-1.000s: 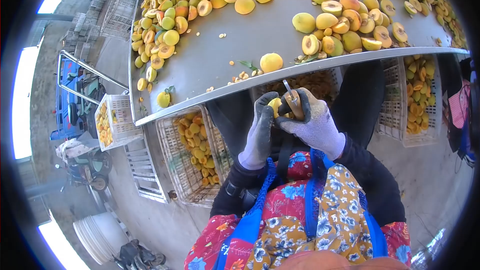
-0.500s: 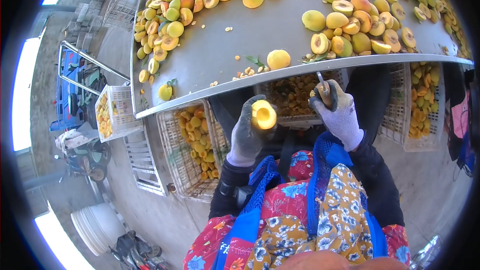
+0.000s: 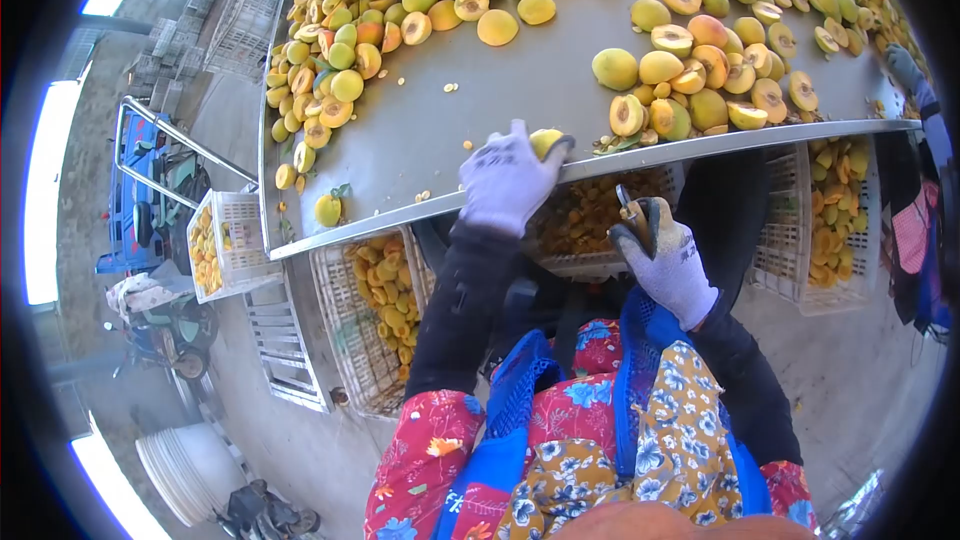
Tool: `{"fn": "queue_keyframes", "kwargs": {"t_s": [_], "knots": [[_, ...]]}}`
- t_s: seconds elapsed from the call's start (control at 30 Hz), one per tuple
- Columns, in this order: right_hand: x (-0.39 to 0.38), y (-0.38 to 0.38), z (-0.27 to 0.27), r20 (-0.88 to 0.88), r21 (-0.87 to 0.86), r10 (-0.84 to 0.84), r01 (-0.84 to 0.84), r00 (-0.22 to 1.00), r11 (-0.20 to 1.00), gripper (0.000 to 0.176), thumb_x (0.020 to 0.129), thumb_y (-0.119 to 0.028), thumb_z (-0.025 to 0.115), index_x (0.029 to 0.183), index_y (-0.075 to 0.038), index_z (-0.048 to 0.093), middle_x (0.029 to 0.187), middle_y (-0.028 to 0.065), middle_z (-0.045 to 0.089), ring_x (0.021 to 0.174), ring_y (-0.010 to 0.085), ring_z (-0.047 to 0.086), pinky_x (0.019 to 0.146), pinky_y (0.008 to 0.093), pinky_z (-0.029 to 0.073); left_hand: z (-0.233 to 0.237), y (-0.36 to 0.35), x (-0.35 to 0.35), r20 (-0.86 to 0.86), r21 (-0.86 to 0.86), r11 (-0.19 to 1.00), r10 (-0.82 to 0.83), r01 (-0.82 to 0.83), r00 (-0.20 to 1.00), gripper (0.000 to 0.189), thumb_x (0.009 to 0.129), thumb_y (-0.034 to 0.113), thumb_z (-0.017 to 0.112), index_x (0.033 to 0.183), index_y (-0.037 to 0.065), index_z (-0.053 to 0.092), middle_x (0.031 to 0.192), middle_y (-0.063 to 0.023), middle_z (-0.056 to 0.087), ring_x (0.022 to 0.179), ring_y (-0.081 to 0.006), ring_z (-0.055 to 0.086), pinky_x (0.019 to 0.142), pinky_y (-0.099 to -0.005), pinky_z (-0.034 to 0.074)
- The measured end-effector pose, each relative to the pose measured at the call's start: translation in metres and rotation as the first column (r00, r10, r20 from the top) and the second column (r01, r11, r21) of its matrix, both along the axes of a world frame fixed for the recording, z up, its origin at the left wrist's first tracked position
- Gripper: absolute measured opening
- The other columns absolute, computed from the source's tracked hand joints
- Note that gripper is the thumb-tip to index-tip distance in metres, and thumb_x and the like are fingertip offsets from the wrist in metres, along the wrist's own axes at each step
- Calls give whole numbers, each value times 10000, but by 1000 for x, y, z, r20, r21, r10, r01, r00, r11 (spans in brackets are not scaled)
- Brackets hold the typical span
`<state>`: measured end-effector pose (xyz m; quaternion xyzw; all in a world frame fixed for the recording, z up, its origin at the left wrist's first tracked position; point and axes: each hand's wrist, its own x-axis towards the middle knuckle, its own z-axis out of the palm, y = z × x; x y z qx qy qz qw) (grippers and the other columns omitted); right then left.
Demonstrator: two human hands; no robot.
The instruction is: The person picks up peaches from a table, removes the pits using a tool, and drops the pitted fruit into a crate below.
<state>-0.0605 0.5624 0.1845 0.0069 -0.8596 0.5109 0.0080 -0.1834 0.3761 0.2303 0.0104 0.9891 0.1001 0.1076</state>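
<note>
My left hand (image 3: 512, 178), in a grey-white glove with dark fingertips, reaches over the table's front edge. Its fingers are closed around a yellow peach (image 3: 545, 143); the glove covers most of the fruit. My right hand (image 3: 662, 255), gloved alike, is below and in front of the edge, wrapped round a small hand tool (image 3: 634, 212) with a brown handle and a metal tip pointing up. Right of my left hand, a pile of halved peaches (image 3: 710, 70) lies on the metal table (image 3: 480, 80), several with brown pits showing.
More peach halves (image 3: 345, 50) line the table's far and left sides. Below the edge are crates of fruit: one left (image 3: 350, 340), one between my legs (image 3: 590, 265), one right (image 3: 785, 250). A co-worker's gloved hand (image 3: 905, 70) is at far right. A metal rail (image 3: 190, 130) stands left.
My left hand has moved up and forward onto the table and closed on a peach there. The hollowed half it held is no longer visible. My right hand has dropped slightly with the tool.
</note>
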Motion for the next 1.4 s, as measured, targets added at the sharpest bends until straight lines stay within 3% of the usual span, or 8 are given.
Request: {"fn": "queue_keyframes", "kwargs": {"t_s": [0.13, 0.17, 0.23, 0.3, 0.5, 0.67, 0.8, 1.4], "knots": [[6, 11, 16, 3, 35, -6, 6, 1000, 999, 275, 899, -153, 675, 1073, -22, 507, 834, 195, 661, 746, 399, 661, 628, 444, 516, -18, 7, -48, 155, 41, 980, -197, 193, 968, 554, 859, 464, 609, 1148, -10, 615, 999, -189, 707, 985, -327, 687, 833, -411, 537], [7, 13, 20, -9, 31, -4, 5, 1000, 1000, 269, 902, -149, 671, 1076, -24, 509, 835, 194, 660, 743, 398, 661, 625, 444, 516, -17, -2, -48, 182, 403, 907, -207, 119, 961, 518, 872, 419, 600, 1172, -4, 599, 1001, -156, 695, 979, -290, 683, 820, -389, 544], [7, 12, 27, -75, 5, -11, 12, 997, 1000, 263, 905, -141, 665, 1091, -27, 519, 830, 187, 661, 735, 395, 661, 619, 442, 514, -21, -20, -34, 224, 904, 416, -257, -102, 940, 456, 897, 329, 584, 1219, 7, 567, 1005, -92, 671, 965, -217, 675, 793, -347, 558], [6, 8, 36, -135, 7, 13, -12, 991, 1000, 267, 905, -137, 662, 1107, -26, 528, 832, 181, 663, 730, 388, 662, 615, 438, 515, -19, -26, -6, 318, 891, -184, -399, -415, 860, 549, 866, 178, 543, 1378, 4, 447, 1248, -130, 555, 1113, -212, 601, 900, -355, 555], [5, -5, 44, -176, 212, 210, -171, 962, 962, 310, 900, -170, 670, 1132, -10, 541, 853, 155, 660, 692, 344, 666, 590, 414, 524, -27, -14, 58, 299, 702, -530, -386, -475, 873, 550, 904, 156, 512, 1417, -4, 393, 1343, -195, 521, 1206, -299, 561, 1047, -392, 464], [8, -12, 42, -275, 374, 257, -143, 927, 916, 349, 892, -240, 676, 1125, -20, 539, 839, 127, 635, 644, 304, 662, 523, 383, 503, -30, -7, 85, 387, 722, -462, -348, -515, 854, 532, 1054, 406, 430, 1404, 5, 410, 1317, -186, 552, 1195, -274, 571, 1056, -386, 444], [9, -5, 30, -123, 602, 151, -47, 981, 797, 336, 895, -285, 666, 1093, -47, 534, 861, 118, 636, 640, 291, 658, 534, 383, 505, -30, -8, 93, 386, 802, -388, -241, -453, 890, 508, 1047, 351, 466, 1403, -7, 409, 1276, -166, 582, 1166, -250, 587, 1039, -368, 459], [33, -21, 8, -13, 505, 328, -277, 945, 817, 352, 953, -312, 583, 1056, 22, 541, 733, 141, 640, 549, 270, 644, 462, 382, 485, -51, 10, 120, 444, 808, -394, -81, -438, 892, 381, 1029, 360, 531, 1232, 38, 524, 1081, -98, 621, 974, -199, 645, 873, -328, 539]]}}
